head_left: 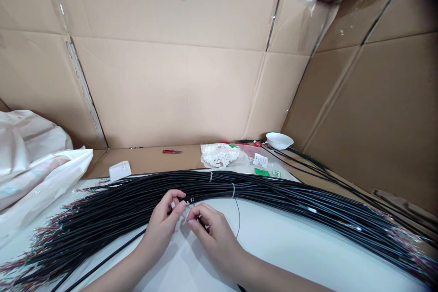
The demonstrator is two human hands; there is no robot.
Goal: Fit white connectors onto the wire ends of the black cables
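Observation:
My left hand (160,228) and my right hand (214,239) meet at the middle of the white table, with their fingertips close together. Between them, the left fingers pinch a small metal cable end (189,205), and the right fingers hold a thin black cable (200,221) just below it. The part is too small to identify exactly. Behind my hands lies a long curved bundle of black cables (260,189), tied with thin white ties. Its frayed, multicoloured wire ends (44,246) spread out at the left.
A single black cable (102,262) runs under my left forearm. A red-handled cutter (172,151) lies on the cardboard behind the bundle. Nearby are a clear bag of white small parts (221,156), a white bowl (279,140), and a white plastic sack (30,164). Cardboard walls surround the table.

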